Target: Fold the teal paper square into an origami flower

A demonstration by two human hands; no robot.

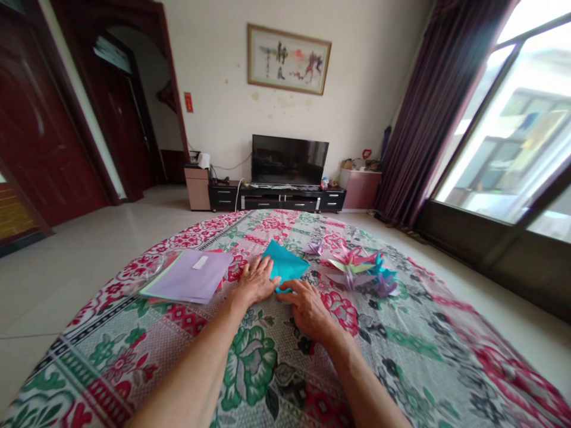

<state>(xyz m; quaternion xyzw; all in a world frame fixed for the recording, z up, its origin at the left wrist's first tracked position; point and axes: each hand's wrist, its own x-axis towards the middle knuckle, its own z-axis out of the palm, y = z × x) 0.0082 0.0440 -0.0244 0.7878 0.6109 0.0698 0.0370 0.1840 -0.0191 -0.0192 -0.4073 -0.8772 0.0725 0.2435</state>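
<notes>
A folded sheet of blue origami paper [285, 261] lies on the table in front of me, with one corner pointing away. My left hand [257, 280] rests flat over its left edge, fingers stretched out and the thumb near the closest corner. At that near corner, my right hand [306, 303] has its fingers curled in, the index finger and thumb at the paper's edge. The fingers of both hands partly hide the near fold. Right of the paper sit several folded paper cranes [352, 270] in pink, green, purple and blue.
To the left is a stack of coloured paper [190, 276], purple on top, with a small white slip [200, 263] and clear plastic wrapping [149, 267] beside it. A floral tablecloth [250, 368] covers the round table. Beyond stand a television [289, 160] and a low cabinet [263, 202].
</notes>
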